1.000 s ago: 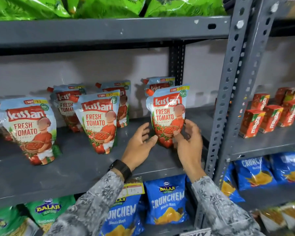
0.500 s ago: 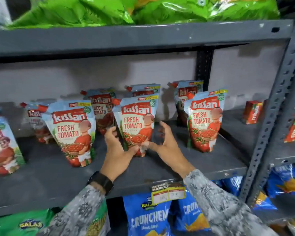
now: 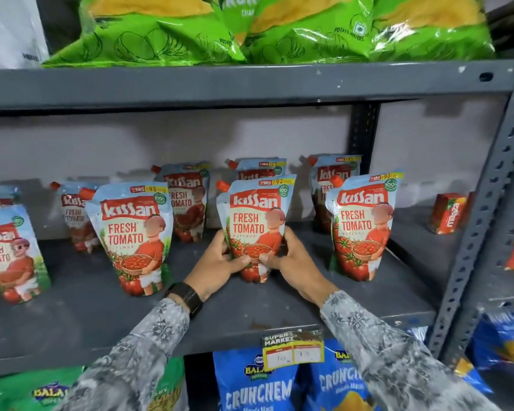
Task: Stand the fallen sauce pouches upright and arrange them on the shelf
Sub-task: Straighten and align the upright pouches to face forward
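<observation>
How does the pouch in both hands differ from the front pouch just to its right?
The held pouch is gripped at its base by the left hand and right hand; the right pouch stands free. The held pouch sits farther from the shelf upright. Both are upright, label forward.

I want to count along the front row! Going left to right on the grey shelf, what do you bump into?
Far-left ketchup pouch → second front pouch → left hand → held pouch → right hand → right front pouch → juice carton.
</observation>
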`<state>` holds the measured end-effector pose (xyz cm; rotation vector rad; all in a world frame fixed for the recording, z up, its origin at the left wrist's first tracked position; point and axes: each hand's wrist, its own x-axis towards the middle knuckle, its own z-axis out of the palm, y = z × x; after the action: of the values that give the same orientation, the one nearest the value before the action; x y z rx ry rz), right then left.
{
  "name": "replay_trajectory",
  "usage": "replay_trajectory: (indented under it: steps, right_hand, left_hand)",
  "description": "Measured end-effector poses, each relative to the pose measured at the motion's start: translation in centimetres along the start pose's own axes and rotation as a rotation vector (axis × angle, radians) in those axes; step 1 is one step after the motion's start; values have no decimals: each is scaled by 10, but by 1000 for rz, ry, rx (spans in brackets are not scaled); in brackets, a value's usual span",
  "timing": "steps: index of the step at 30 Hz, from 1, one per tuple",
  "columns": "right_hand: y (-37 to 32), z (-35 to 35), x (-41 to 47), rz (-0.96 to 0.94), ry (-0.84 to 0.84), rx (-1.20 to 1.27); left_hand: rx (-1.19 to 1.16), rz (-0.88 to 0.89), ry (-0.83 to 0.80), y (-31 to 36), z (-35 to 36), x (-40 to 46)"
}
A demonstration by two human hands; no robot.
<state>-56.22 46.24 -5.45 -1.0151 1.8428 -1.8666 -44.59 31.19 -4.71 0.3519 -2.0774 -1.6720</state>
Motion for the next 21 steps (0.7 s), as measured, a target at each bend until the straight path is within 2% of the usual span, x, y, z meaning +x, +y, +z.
replay_trajectory:
  steps: [10,14,17,21]
  right_hand:
    - [3,-22,-8,22,-12,32]
    - [5,-23,-16,67,82,25]
    - [2,-24,-34,135,226,-11]
    - [-9,-5,-56,56,267,-2]
  left_hand:
    - [-15,7,21,4,29,-6]
    - [4,-8,70,2,27,-16]
    - [47,-8,108,-2,11,-30]
    - [135,42,137,-6,-28,-57]
